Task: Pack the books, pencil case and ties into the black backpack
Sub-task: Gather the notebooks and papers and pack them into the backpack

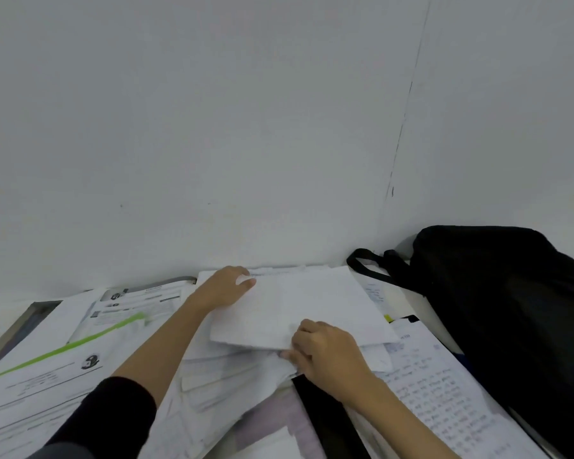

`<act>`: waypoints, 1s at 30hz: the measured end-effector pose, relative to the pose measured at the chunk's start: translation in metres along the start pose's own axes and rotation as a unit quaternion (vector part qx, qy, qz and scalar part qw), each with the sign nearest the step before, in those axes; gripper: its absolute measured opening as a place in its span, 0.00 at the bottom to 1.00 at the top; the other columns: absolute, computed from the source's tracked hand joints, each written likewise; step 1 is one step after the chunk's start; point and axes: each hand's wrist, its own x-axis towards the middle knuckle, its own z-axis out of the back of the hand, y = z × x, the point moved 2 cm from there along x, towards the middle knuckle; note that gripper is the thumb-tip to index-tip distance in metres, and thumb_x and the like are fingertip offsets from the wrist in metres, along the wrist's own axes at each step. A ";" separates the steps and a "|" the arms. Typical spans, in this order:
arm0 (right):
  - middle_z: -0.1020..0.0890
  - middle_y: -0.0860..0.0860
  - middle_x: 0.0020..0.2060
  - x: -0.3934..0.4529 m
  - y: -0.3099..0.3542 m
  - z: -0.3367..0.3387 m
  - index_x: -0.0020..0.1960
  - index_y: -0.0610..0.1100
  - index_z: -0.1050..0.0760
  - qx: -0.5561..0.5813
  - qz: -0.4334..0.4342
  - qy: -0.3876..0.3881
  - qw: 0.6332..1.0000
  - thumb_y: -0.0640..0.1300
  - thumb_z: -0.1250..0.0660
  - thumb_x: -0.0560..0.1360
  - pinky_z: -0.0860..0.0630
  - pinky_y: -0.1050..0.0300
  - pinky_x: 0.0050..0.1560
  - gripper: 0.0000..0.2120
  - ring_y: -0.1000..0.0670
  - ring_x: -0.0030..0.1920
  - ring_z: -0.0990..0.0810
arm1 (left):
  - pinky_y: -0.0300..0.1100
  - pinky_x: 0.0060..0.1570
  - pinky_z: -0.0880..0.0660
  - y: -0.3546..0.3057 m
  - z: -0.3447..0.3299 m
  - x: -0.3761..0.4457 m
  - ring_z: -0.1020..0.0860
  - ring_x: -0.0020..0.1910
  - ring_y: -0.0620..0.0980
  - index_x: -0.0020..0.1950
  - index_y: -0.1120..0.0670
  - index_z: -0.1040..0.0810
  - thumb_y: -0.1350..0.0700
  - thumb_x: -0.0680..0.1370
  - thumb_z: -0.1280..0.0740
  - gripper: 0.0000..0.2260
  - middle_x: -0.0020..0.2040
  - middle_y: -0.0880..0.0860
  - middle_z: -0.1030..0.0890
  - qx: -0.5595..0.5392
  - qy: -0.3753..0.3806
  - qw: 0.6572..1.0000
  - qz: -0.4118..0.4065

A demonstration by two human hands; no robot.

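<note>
White wall [246,127] fills most of the view, with a thin dark seam [400,137] running down it toward the right, where two wall faces meet. Below it sits a surface whose grey rim [17,329] shows at the left edge; nearly all of it is buried under loose paper.

At the back edge, near the middle, lies a white stack of pages [299,306], possibly a thin book or a bundle of sheets; the blur does not let me tell which. The left hand [224,288] grips the stack's far left corner, fingers curled over the top edge and thumb lying on the upper face. The right hand [325,352] pinches the stack's near edge, fingers curled under it and knuckles up. The two hands are apart, one at each end of the same stack, and its near edge is raised slightly off the papers beneath.

A black sleeve [113,412] covers the left upper arm; both forearms are bare.

Toward the left edge lie printed sheets with a green stripe [80,342] and small dark logos. Toward the right edge lies a page of handwritten lines [444,392]. A black strip [325,422], whose nature I cannot tell, pokes out from under the papers beneath the right wrist.

The black backpack [511,309] stands at the back right corner against the wall, slumped, its carry loop [368,265] pointing toward the stack. Whether its opening is unzipped I cannot tell.
</note>
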 end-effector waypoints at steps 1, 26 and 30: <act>0.22 0.54 0.36 0.001 -0.006 0.001 0.36 0.46 0.21 0.054 -0.018 0.025 0.998 0.61 0.35 0.69 0.34 0.62 0.31 0.19 0.54 0.37 0.22 | 0.42 0.67 0.39 -0.002 -0.002 0.006 0.33 0.69 0.52 0.69 0.55 0.31 0.45 0.80 0.42 0.21 0.71 0.54 0.31 0.007 0.002 1.000 -0.009; 0.41 0.63 0.59 -0.027 -0.056 0.042 0.66 0.62 0.37 0.098 -0.242 0.072 0.962 0.63 0.23 0.58 0.40 0.59 0.66 0.40 0.58 0.65 0.44 | 0.47 0.56 0.31 -0.001 -0.016 0.036 0.27 0.57 0.53 0.57 0.54 0.32 0.41 0.78 0.39 0.18 0.57 0.53 0.28 0.100 0.011 0.995 -0.008; 0.34 0.60 0.50 -0.042 -0.050 0.040 0.52 0.56 0.35 0.099 -0.320 0.017 0.942 0.63 0.24 0.59 0.35 0.60 0.49 0.29 0.56 0.54 0.35 | 0.44 0.58 0.31 -0.004 -0.008 0.025 0.29 0.61 0.52 0.66 0.56 0.33 0.43 0.76 0.36 0.24 0.63 0.55 0.29 0.102 0.046 0.994 0.009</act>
